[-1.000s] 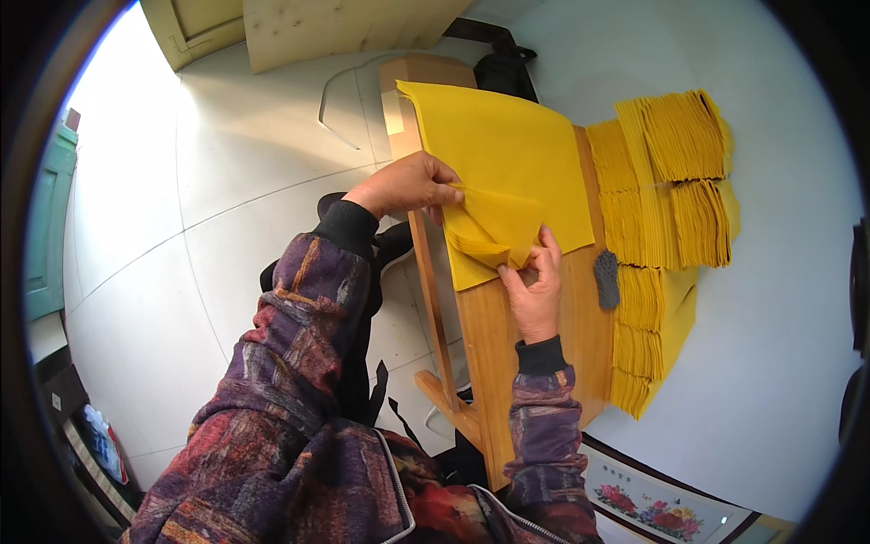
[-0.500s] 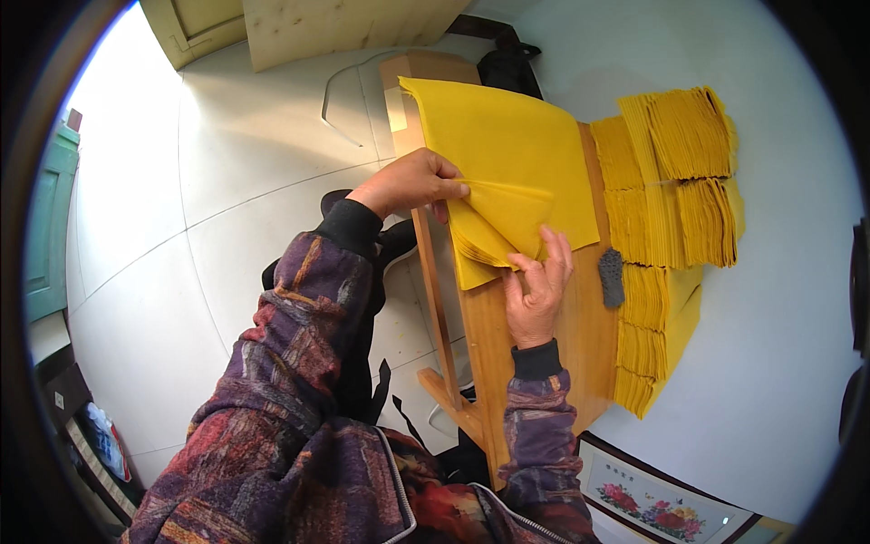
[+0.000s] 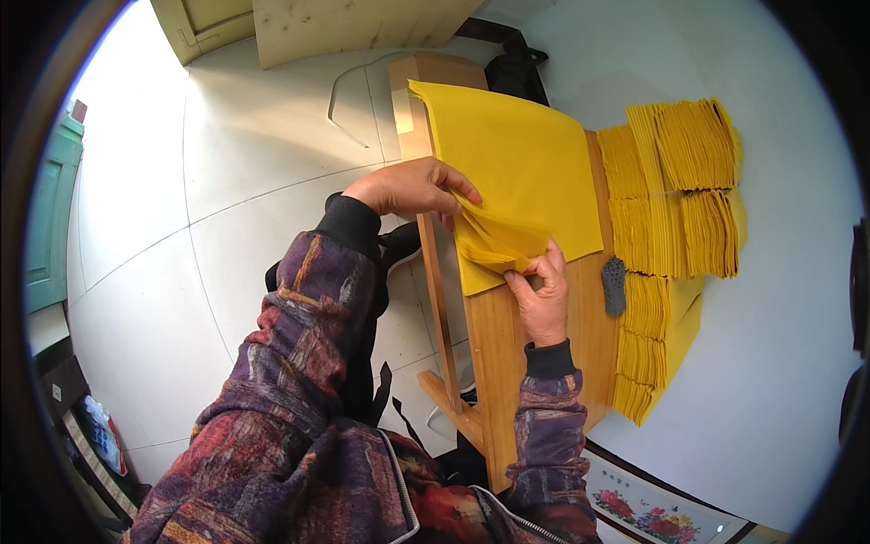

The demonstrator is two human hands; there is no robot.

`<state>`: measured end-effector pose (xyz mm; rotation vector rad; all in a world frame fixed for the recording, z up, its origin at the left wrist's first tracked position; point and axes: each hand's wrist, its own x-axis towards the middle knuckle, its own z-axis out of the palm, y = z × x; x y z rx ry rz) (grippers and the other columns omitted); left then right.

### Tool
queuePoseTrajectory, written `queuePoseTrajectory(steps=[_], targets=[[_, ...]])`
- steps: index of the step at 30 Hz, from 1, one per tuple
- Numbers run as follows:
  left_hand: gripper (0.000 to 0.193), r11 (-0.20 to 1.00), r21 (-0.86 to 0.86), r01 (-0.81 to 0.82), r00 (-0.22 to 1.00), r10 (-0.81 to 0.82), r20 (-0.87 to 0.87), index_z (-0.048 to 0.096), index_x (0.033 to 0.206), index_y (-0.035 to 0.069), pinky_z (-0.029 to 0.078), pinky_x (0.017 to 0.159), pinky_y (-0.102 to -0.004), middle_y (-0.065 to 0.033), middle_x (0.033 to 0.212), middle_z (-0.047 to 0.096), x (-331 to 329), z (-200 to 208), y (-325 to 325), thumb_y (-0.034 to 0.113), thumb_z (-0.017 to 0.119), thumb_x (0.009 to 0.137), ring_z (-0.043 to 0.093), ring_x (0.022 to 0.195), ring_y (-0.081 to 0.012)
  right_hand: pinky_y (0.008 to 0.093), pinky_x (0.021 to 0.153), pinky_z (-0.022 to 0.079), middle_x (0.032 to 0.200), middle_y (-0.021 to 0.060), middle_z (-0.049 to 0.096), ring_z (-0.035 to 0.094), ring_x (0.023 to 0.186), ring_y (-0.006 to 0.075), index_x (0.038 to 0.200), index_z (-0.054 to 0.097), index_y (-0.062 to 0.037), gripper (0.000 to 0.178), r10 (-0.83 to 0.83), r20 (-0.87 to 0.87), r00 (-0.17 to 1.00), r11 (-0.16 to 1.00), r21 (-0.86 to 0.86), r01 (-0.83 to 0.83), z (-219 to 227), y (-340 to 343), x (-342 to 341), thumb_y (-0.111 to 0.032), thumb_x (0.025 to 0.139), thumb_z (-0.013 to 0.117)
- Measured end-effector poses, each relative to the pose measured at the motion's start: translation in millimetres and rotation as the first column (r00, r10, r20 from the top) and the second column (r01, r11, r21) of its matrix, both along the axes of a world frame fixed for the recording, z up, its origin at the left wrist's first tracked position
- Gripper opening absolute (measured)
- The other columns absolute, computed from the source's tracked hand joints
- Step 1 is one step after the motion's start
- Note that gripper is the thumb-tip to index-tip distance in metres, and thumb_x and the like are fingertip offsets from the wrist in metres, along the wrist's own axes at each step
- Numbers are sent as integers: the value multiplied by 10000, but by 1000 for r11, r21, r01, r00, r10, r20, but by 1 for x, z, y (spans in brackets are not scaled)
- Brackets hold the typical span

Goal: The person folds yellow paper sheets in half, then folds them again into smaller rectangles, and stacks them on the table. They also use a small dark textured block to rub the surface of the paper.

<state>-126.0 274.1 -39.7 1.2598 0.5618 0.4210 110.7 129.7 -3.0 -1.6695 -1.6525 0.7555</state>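
Observation:
A smooth stack of yellow fabric sheets [image 3: 512, 150] lies on the wooden table, draped over its left edge. On the stack's near left part rests a smaller bundle of folded yellow fabric [image 3: 501, 238], its layers fanned apart. My left hand [image 3: 415, 189] pinches the bundle's left corner between thumb and fingers. At its near right edge, my right hand [image 3: 546, 304] is closed on the layers, thumb and fingertips together. How many layers each hand grips is hidden.
Several piles of folded yellow fabric [image 3: 675, 190] stand along the table's right side. Beside them lies a dark grey, textured oblong thing [image 3: 613, 286]. The wooden table [image 3: 507, 372] has its left edge by my legs. A framed flower picture [image 3: 657, 508] is at lower right.
The raised fold of the bundle has dropped and flattened, and its layers have spread. My right fingers have drawn together on the edge; my left hand has moved slightly nearer.

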Motion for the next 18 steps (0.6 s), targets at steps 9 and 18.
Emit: queuePoseTrajectory(steps=[9, 18], targets=[[354, 998, -64, 8, 1000, -8, -7, 643, 1150, -6, 521, 759, -236, -73, 930, 679, 1, 1, 1, 33, 556, 809, 657, 765, -124, 279, 871, 457, 1287, 105, 449, 523, 1077, 172, 818, 540, -12, 160, 33, 20, 999, 999, 22, -34, -2, 1, 0, 46, 790, 686], [346, 997, -75, 14, 1000, -14, 10, 638, 1148, -12, 520, 769, -232, -56, 947, 669, 1, -2, 2, 4, 557, 811, 645, 771, -113, 265, 823, 467, 1291, 96, 451, 541, 1017, 150, 839, 563, -18, 134, 24, 8, 1000, 1000, 10, -24, -4, 1, 4, 24, 802, 685]])
